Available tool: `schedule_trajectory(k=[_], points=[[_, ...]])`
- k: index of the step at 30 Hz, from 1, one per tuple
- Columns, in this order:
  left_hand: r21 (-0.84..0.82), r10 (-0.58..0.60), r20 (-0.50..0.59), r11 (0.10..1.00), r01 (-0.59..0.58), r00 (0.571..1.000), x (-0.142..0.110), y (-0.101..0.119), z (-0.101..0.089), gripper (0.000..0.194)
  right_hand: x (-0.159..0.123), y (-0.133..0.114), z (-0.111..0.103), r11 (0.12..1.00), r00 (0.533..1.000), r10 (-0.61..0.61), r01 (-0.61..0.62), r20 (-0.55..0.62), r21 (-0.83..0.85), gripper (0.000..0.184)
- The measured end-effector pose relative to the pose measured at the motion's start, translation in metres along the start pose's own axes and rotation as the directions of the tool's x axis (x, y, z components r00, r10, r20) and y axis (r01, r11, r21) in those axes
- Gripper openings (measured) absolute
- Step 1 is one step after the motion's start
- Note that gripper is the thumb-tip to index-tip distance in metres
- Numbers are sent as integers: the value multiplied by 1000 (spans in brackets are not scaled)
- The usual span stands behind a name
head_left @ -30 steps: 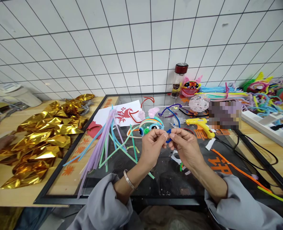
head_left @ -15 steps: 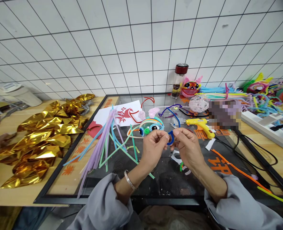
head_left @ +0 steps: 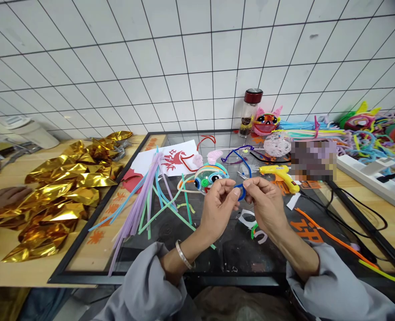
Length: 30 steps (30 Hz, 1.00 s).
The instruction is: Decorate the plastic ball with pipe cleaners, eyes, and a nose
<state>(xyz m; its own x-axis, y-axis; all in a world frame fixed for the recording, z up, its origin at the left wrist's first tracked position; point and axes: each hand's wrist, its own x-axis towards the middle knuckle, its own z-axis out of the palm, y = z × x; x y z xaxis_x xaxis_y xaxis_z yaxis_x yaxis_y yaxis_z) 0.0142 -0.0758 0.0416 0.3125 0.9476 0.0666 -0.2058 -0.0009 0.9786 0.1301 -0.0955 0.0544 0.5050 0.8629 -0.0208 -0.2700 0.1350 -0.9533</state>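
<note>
Between my fingertips is a short blue pipe cleaner (head_left: 242, 192) bent into a small loop. My left hand (head_left: 219, 203) pinches its left side, and my right hand (head_left: 264, 200) pinches its right side; the fingers hide part of it. Just behind my left hand sits a clear ball decorated as a face (head_left: 211, 176), with large eyes, a green nose and coloured pipe cleaners over its top. A yellow glue gun (head_left: 279, 174) lies to the right, beyond my right hand. White paper cutouts (head_left: 247, 218) rest below the hands.
Purple, green and blue pipe cleaners (head_left: 140, 200) spread at left. Crumpled gold foil (head_left: 60, 196) covers the left table, where another person's hand (head_left: 5, 200) rests. A glass bottle (head_left: 248, 113) stands at the back. A white power strip (head_left: 373, 183) and black cable (head_left: 324, 214) lie at right.
The blue loop has turned and opened a little between my fingers, and both hands have shifted slightly right. At far left, the other person's hand has moved slightly over the foil.
</note>
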Motion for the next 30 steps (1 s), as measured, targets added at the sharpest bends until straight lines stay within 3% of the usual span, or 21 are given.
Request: schedule_trajectory(k=[3,6,10,21,30], points=[[-59,-39,64,997,43,997,-1,-1,3,46,0,3,-1,1000,1000,-15,15,2,14,25],[-77,-38,81,996,44,996,-1,0,4,45,0,4,-2,1000,1000,1,-1,24,13,26],[-90,21,11,996,-20,1000,-1,4,3,34,0,4,-3,1000,998,-13,12,61,18,29],[-55,89,-84,994,-94,992,0,5,-3,35,6,-7,-10,999,963,52,-52,263,-9,34],[55,119,74,991,-124,990,-2,-5,-3,37,17,-8,-23,989,917,149,-145,369,-39,34]])
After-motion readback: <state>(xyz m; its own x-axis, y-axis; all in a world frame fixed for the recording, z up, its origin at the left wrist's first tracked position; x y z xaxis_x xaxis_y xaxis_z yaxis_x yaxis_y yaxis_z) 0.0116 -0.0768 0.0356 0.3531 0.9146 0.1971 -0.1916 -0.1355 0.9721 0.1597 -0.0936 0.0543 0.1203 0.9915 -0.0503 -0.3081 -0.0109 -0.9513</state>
